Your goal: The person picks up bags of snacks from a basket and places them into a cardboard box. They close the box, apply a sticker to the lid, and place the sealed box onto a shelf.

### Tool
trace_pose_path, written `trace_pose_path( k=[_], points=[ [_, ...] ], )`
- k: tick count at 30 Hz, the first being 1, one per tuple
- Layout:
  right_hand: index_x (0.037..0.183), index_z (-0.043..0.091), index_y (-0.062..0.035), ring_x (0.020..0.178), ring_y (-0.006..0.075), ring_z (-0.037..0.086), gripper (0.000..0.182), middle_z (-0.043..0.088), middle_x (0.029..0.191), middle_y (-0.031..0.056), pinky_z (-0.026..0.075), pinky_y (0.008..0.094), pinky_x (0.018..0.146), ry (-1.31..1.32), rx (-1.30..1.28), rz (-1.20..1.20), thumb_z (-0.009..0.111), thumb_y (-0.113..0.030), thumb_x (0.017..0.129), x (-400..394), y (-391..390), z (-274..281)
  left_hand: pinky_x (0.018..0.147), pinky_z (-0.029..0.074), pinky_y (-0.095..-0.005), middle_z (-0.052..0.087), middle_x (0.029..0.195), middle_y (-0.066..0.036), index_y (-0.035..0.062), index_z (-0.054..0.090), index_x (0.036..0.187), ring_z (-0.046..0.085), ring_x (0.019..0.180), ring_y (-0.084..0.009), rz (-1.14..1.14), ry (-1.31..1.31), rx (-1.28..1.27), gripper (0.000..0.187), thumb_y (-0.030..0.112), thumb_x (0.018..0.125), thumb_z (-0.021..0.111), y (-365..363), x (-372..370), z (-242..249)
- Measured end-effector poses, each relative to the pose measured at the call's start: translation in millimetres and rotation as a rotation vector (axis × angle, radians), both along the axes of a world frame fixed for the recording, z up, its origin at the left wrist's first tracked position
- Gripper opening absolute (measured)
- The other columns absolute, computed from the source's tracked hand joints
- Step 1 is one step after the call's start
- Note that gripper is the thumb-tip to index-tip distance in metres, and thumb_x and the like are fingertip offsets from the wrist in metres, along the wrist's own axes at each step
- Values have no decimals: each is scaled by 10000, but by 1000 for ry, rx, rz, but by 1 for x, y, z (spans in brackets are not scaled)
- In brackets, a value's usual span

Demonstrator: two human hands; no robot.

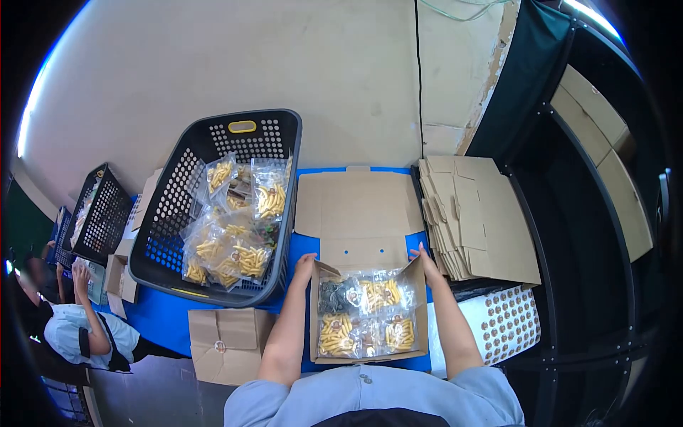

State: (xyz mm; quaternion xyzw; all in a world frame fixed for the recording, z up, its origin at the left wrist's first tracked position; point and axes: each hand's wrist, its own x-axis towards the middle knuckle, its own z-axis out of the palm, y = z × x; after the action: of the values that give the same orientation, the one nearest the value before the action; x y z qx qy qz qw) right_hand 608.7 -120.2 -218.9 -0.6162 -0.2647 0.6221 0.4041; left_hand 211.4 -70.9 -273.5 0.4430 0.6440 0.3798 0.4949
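An open cardboard box [421, 334] stands right before me, with its lid [358, 203] folded back toward the wall. Inside lie several clear bags of yellow, finger-shaped pieces [380, 293] and a bag with dark contents [336, 297]. My left hand [306, 266] is closed on the far left corner of the box, by a side flap tilted inward. At the far right corner, my right hand [425, 263] holds the other side flap, its fingers partly stretched upward. The undersides of both hands are hidden.
Left of the box sits a black perforated basket [160, 213] with more bags [245, 260]. Flattened cardboard boxes [491, 213] are stacked at right, above a sheet of round stickers [509, 324]. A closed box [226, 345] is at front left. Another person [92, 331] works far left.
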Motion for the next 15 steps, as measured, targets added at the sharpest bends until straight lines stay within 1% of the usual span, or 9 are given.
trace_pose_path(
  k=[2, 3, 5, 6, 7, 8, 10, 12, 15],
  points=[
    [1394, 375, -26, 1284, 293, 397, 855, 381, 1401, 234, 302, 399, 1065, 11, -46, -56, 469, -677, 848, -13, 6, 4, 954, 403, -323, 633, 1139, -110, 32, 626, 1146, 551, 1100, -214, 9, -80, -82, 366, 293, 932, 485, -2, 5, 7],
    [1394, 375, -26, 1284, 293, 397, 855, 381, 1401, 234, 302, 399, 1065, 11, -49, -58, 469, -677, 848, -16, 7, 11, 975, 387, -338, 581, 1218, -130, 12, 567, 1215, 517, 1149, -228, 13, -133, -144, 452, 342, 911, 514, -1, 5, 5],
    [1381, 393, -21, 1190, 295, 485, 830, 456, 1333, 224, 375, 419, 1008, 197, 31, 100, 575, -610, 825, -19, 10, 25, 997, 371, -353, 528, 1298, -150, -7, 507, 1285, 484, 1198, -243, 12, -180, -208, 562, 391, 890, 542, 4, 5, -5],
    [1381, 393, -21, 1190, 295, 485, 830, 456, 1333, 224, 375, 419, 1008, 199, 27, 94, 575, -610, 825, -17, 14, 19, 1010, 358, -371, 453, 1362, -158, -15, 413, 1348, 443, 1236, -259, 8, -374, -286, 670, 421, 862, 565, 9, 5, -18],
    [1304, 472, -42, 1069, 269, 534, 745, 530, 1190, 182, 420, 399, 930, 208, -63, -1, 615, -578, 807, -13, 21, 6, 1022, 345, -389, 378, 1426, -166, -23, 319, 1411, 402, 1273, -274, 7, -569, -364, 793, 451, 834, 588, 12, 6, -22],
    [1227, 551, -63, 948, 244, 582, 662, 604, 1048, 141, 465, 379, 851, 216, -152, -96, 655, -547, 788, -8, 27, -6, 1022, 345, -389, 378, 1426, -166, -23, 319, 1411, 402, 1273, -274, 3, -568, -368, 793, 451, 834, 588, 13, 6, -26],
    [1216, 559, -61, 960, 249, 585, 652, 614, 1046, 135, 459, 382, 862, 247, -110, -39, 651, -547, 791, -12, 28, 5, 1031, 334, -419, 261, 1488, -167, -8, 192, 1460, 338, 1319, -298, -56, -420, -366, 933, 486, 791, 616, 13, 8, -20],
    [1204, 567, -59, 973, 253, 588, 643, 625, 1043, 128, 453, 384, 872, 277, -67, 24, 648, -547, 793, -23, 30, 11, 1029, 337, -410, 317, 1459, -172, -9, 253, 1440, 363, 1305, -291, -63, -380, -378, 888, 473, 789, 618, 6, 17, -6],
    [1331, 471, -12, 1200, 302, 496, 798, 520, 1308, 177, 380, 396, 1000, 118, 23, 16, 632, -576, 790, -34, 30, 3, 1016, 352, -379, 441, 1372, -170, -21, 377, 1379, 431, 1254, -269, -94, -377, -338, 802, 463, 792, 632, -4, 21, 20]
  ],
)
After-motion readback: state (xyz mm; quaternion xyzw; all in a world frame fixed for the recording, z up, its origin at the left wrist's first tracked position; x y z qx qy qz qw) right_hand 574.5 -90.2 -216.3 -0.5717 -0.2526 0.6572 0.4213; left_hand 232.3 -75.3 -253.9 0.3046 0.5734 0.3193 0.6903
